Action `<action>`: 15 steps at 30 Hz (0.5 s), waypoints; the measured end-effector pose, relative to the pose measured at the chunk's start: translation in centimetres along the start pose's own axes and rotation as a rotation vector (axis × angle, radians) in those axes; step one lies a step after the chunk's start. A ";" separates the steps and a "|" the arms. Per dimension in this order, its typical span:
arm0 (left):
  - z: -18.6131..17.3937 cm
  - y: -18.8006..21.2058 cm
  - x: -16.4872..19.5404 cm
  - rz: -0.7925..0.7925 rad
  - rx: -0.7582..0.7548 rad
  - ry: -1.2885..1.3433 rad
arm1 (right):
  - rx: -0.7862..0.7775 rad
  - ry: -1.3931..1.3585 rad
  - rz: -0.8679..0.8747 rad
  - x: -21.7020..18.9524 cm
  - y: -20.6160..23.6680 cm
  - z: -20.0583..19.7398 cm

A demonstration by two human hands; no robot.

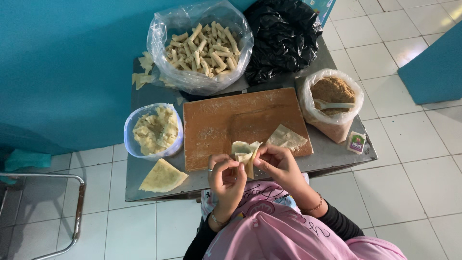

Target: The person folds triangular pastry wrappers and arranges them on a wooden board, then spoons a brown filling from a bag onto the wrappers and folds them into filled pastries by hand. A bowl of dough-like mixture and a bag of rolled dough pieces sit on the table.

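Note:
My left hand [225, 177] and my right hand [278, 165] both pinch a pale, partly folded pastry wrapper [245, 152] just above the near edge of a floured wooden board [226, 123]. A second flat triangular wrapper [287, 138] lies on the board's right corner, close to my right hand. A stack of triangular wrappers [162, 176] rests on the metal table [144, 168] to the left of my left hand.
A plastic tub of pale filling [154, 130] stands left of the board. A clear bag of finished rolled pieces [202, 48] and a black bag [284, 36] sit at the back. A bag of brown crumbs with a spoon [332, 98] and a small packet [356, 142] are right.

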State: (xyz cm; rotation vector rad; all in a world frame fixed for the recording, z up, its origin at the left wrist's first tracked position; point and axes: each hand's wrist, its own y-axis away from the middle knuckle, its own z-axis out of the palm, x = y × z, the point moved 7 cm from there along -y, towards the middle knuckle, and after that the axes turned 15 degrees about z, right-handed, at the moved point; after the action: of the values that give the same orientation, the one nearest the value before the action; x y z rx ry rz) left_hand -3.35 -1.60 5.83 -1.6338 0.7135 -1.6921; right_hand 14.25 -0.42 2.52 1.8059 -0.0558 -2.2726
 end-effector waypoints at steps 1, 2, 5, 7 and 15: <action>0.0 0.1 -0.2 -0.012 0.006 0.028 | 0.002 0.015 -0.003 0.0 0.0 0.0; 0.0 0.1 -0.3 -0.025 0.013 0.054 | 0.003 0.030 -0.004 0.0 0.0 0.0; -0.1 0.1 -0.6 -0.044 -0.005 0.055 | 0.014 0.084 -0.033 -0.1 0.1 -0.1; 0.0 -0.1 -0.6 -0.057 -0.029 0.027 | 0.001 0.061 -0.057 -0.3 0.2 0.1; 0.7 -1.4 0.5 -0.110 -0.098 -0.008 | 0.082 0.251 -0.187 -2.9 1.0 1.0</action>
State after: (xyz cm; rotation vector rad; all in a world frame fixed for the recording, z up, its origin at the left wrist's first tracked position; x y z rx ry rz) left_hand -2.74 -1.09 7.25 -1.7757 0.7246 -1.7511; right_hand 14.07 -0.94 5.72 2.2094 0.0680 -2.1691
